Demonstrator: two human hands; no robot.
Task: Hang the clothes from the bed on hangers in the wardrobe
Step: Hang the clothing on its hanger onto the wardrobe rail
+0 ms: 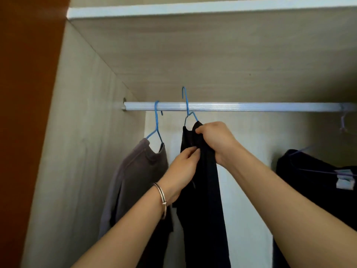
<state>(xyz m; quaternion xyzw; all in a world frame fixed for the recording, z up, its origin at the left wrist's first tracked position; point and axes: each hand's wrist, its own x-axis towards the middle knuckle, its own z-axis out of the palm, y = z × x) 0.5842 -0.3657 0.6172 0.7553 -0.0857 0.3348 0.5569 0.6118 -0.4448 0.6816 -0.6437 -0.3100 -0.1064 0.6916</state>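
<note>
A black garment (202,200) hangs on a blue wire hanger (187,105) whose hook is raised in front of and above the silver wardrobe rail (251,106), not resting on it. My right hand (216,141) grips the top of the garment together with the hanger's shoulder. My left hand (183,167), with a bracelet at the wrist, pinches the black fabric just below. To the left, a grey-brown garment (135,176) hangs on another blue hanger (156,120) hooked over the rail.
The wardrobe's left side wall (77,151) stands close to the grey-brown garment. A shelf (212,8) runs above the rail. At the right, a dark garment (313,180) hangs on a clip hanger (345,181). Open rail lies between the two groups.
</note>
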